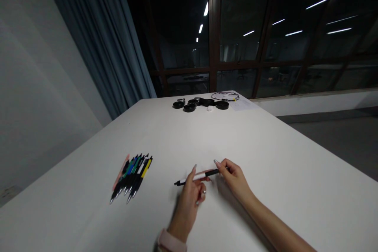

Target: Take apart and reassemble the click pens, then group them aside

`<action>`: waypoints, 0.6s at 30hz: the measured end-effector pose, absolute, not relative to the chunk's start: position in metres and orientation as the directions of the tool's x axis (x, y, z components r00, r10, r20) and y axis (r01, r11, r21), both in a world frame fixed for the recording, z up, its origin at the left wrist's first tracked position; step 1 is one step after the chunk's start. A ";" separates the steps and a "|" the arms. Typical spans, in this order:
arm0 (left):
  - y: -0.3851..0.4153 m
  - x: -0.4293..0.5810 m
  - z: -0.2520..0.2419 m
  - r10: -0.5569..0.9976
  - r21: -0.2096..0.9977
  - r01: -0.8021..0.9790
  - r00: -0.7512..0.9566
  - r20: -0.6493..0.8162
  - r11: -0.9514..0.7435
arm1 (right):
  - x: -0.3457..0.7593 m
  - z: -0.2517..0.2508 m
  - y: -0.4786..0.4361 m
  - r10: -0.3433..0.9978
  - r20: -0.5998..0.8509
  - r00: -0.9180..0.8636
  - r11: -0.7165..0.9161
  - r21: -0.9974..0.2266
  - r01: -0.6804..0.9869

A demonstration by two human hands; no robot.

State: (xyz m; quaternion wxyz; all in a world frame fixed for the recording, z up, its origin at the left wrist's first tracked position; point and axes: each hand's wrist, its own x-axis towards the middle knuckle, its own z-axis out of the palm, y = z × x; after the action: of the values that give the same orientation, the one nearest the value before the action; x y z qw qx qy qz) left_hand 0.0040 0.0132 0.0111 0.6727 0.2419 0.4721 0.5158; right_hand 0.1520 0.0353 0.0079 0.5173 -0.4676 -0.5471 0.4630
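This looks like an office at night. Beyond the hands stretches a wide white table (265, 145), and past its far edge dark-framed glass partitions (236, 27) reflect rows of ceiling strip lights and show desks and chairs in another room. A blue-grey curtain (100, 39) hangs up to their left, beside a plain wall.

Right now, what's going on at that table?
A person holds one pen with both hands just above a white table. The left hand grips it near the middle, and the right hand pinches the end on the person's right. A row of pens with coloured barrels lies side by side to the left, apart from the hands. At the far end of the table sit some black round items and a thin cable.
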 end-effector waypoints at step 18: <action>0.027 0.002 -0.008 0.881 0.815 -0.419 -0.067 -0.468 0.400 | 0.155 0.012 0.032 0.993 0.095 -0.065 0.101 -0.989 0.105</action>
State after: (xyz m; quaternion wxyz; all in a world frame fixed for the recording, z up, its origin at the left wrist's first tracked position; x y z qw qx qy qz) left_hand 0.0015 0.0271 -0.0083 0.6472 0.2178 0.5303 0.5025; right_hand 0.1545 0.0317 0.0124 0.4811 -0.4858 -0.5650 0.4619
